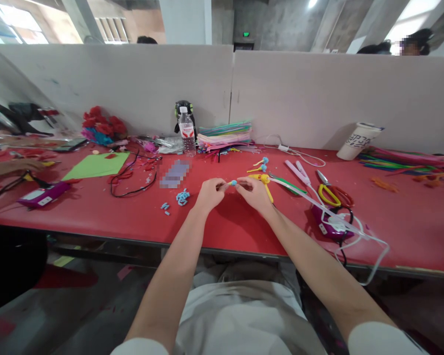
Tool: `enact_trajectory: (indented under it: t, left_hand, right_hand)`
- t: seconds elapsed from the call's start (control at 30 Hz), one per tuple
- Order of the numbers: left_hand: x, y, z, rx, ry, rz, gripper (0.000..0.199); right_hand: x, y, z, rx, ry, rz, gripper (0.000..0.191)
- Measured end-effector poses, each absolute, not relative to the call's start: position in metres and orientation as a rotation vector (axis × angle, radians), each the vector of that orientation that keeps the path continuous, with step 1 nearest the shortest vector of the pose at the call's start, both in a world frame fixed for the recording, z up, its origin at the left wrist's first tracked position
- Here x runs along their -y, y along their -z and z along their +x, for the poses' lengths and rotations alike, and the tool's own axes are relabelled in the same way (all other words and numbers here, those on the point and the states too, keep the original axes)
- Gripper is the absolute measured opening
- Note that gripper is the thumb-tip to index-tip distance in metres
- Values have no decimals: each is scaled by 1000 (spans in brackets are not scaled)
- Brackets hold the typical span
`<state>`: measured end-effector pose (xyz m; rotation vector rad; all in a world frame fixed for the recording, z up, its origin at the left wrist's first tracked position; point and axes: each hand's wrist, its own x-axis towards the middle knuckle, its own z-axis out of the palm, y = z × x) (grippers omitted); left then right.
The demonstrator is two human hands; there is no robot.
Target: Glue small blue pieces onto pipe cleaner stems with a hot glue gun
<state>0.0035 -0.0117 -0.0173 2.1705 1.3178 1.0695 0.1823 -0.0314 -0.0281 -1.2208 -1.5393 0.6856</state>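
Note:
My left hand [211, 193] and my right hand [258, 193] meet over the red table, fingers pinched on a small blue-and-yellow craft piece [233, 183] between them. Its finer shape is hidden by the fingertips. Just behind my right hand lies a yellow glue gun [263, 178], partly covered by that hand. Beyond it rest two similar pieces with fuzzy blue heads and yellow stems, one of them a farther piece [265, 160]. Left of my left hand is a little heap of cut blue bits [182, 197], with several loose ones beside it.
Scissors [329, 190], a pink hair-straightener-like tool [299, 172] and a purple power strip [331, 224] with white cords lie right. Behind stand a water bottle [187, 133], pipe-cleaner bundles [225, 135] and a white cup [358, 142]. Another person's hand [17, 167] is far left.

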Motion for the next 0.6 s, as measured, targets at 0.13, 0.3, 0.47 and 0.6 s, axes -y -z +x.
enact_trajectory:
  t: [0.13,0.3,0.47,0.6]
  left_hand:
    - [11,19,3,-1301,-1057,2196,22]
    - [11,20,3,-1279,-1052,2242,22]
    - [12,20,4,-1254,-1053,2268,20]
    - [13,19,4,-1249,-1035,2286,20]
  right_hand:
    - [33,25,182,1552,-676,-1218,24]
    - [35,22,182,1563,-692,-1202,21]
    - [33,25,183,1592,-662,-1185,20]
    - [32,27,184,1599,-657,-1183,19]
